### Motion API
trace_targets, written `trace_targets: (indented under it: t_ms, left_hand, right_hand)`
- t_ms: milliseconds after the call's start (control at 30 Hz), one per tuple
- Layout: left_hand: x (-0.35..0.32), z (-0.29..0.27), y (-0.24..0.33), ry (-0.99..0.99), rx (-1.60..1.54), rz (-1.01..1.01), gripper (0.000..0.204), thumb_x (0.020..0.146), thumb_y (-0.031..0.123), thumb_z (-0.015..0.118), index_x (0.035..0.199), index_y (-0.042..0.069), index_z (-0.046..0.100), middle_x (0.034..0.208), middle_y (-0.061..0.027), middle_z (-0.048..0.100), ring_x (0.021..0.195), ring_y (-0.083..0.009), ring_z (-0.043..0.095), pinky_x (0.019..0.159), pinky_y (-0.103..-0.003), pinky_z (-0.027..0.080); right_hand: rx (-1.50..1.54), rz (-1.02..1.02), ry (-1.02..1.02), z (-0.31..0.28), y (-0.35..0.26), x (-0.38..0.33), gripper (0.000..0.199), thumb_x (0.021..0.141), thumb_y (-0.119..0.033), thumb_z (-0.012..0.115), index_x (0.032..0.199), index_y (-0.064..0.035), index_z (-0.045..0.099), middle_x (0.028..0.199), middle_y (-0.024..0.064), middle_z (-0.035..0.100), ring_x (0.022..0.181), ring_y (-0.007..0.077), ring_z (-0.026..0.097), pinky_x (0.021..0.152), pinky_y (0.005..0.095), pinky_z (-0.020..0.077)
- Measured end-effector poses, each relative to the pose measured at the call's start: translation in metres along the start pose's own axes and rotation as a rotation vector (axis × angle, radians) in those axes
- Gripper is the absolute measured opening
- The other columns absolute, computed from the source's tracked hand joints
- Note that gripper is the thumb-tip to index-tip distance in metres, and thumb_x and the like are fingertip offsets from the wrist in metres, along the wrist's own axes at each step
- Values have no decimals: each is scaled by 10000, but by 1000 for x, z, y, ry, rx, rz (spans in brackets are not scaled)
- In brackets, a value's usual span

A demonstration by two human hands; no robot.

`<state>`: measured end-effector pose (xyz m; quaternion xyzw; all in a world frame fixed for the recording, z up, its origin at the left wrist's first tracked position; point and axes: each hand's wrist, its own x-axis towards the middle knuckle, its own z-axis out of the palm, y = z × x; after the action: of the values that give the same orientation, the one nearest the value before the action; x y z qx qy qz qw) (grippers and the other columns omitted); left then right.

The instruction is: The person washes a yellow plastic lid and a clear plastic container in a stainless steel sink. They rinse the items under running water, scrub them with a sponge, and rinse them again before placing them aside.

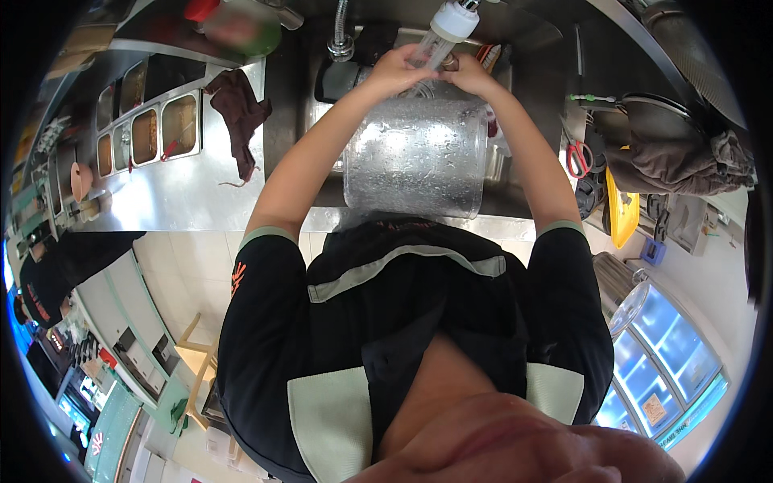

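Note:
Water runs from a white tap head (453, 24) over my hands at the far side of the sink (322, 197). My left hand (396, 71) is closed, its fingertips partly hidden by the stream. Close beside it, my right hand (473, 76) is closed around a small, brownish, shiny thing (449, 62) that is too small to name. Below my forearms, a large clear plastic container (415, 161) lies in the sink, wet with drops. A dark object (338, 80) sits left of my left hand, partly covered by it.
A dark cloth (237, 113) lies on the steel counter at left, beside metal food pans (179, 125). Red-handled scissors (578, 159), a yellow tray (622, 205) and a grey cloth (684, 165) are at right. A flexible metal hose (341, 36) stands behind the sink.

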<state>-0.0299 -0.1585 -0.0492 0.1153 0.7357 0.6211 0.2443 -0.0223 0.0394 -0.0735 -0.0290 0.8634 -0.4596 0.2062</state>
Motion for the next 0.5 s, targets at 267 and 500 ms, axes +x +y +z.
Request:
trace_targets:
  t_ms: [267,500]
  left_hand:
    - [-5,14,5,266,204,1,398,614,308,797,810,-4,649,658,-35,615,568,-65,534,532,-208,427]
    - [-11,13,1,226,-148,-67,352,588,237,818,770,-8,642,661,-40,620,563,-63,538,516,-200,429]
  right_hand:
    - [41,6,-66,15,-3,3,423,718,-197,670,1061,16,543,981,136,631,886,233,604,790,310,447]
    - [-137,1,-5,17,-15,-5,435,696,-227,690,1027,23,560,938,167,630,871,275,606,764,334,458]
